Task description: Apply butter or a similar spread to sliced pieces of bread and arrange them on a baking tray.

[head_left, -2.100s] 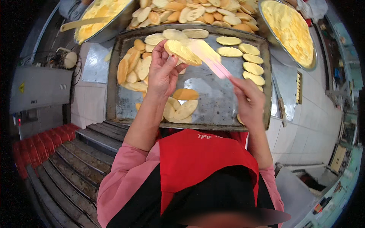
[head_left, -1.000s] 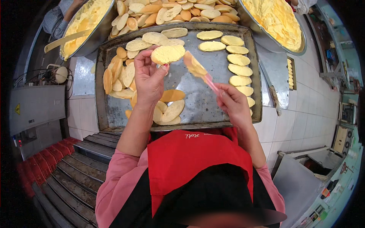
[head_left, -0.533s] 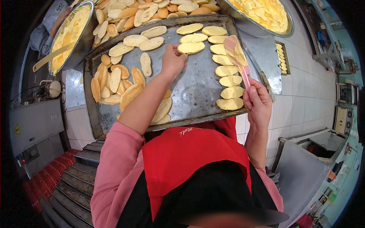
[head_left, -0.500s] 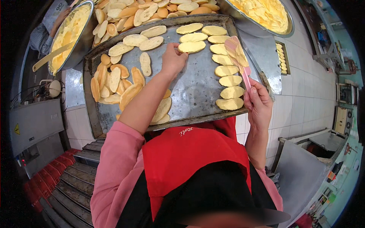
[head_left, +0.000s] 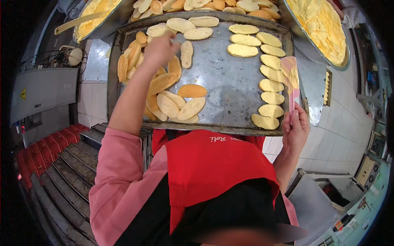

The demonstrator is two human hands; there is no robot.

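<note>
A dark metal baking tray (head_left: 221, 84) lies in front of me, holding halved oval buns. My left hand (head_left: 160, 51) hovers above the plain halves at the tray's left; its fingers are smeared by motion. Close to it are a pale bun half (head_left: 186, 54) and a heap of cut buns (head_left: 162, 84). At the tray's right edge, my right hand (head_left: 296, 128) grips the handle of a pink spatula (head_left: 294, 96), whose blade carries yellow cream. Beside the blade runs a column of cream-coated halves (head_left: 271, 85), with a shorter group of coated halves (head_left: 243, 51) to its left.
Large metal bowls of yellow cream stand at the far left (head_left: 117, 20) and far right (head_left: 348, 57); a long-handled spreader (head_left: 80, 22) rests across the left one. Many more cut buns (head_left: 250, 6) are piled beyond the tray. A knife handle (head_left: 304, 104) shows beside my right hand.
My left hand has left the coated halves and moved left over the plain ones. The spatula stays in my right hand. The whole view has shifted, so the tray appears further right.
</note>
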